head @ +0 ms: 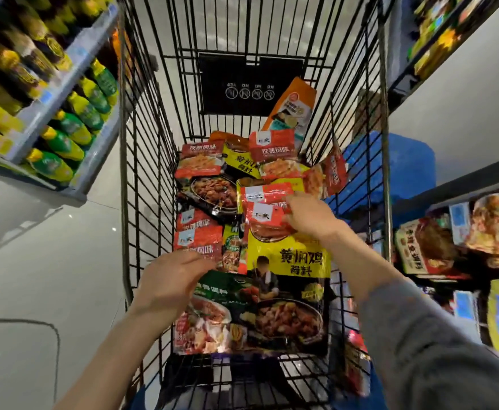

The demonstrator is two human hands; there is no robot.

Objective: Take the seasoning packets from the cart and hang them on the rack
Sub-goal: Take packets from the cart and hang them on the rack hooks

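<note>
Two hands in cart (141, 173), right hand (310, 216) pinching red packet (267, 216) lying crosswise, left hand (169, 279) fingers loosely spread

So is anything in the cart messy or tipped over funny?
Yes, a bit. The seasoning packets lie in a jumbled heap, overlapping at different angles. One orange packet stands tilted against the far end of the cart instead of lying flat. Nothing looks torn or spilled.

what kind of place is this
Most likely a supermarket aisle: a black wire shopping cart full of seasoning packets, a shelf of green-and-yellow bottles on the left, and packaged foods on shelving to the right.
</note>
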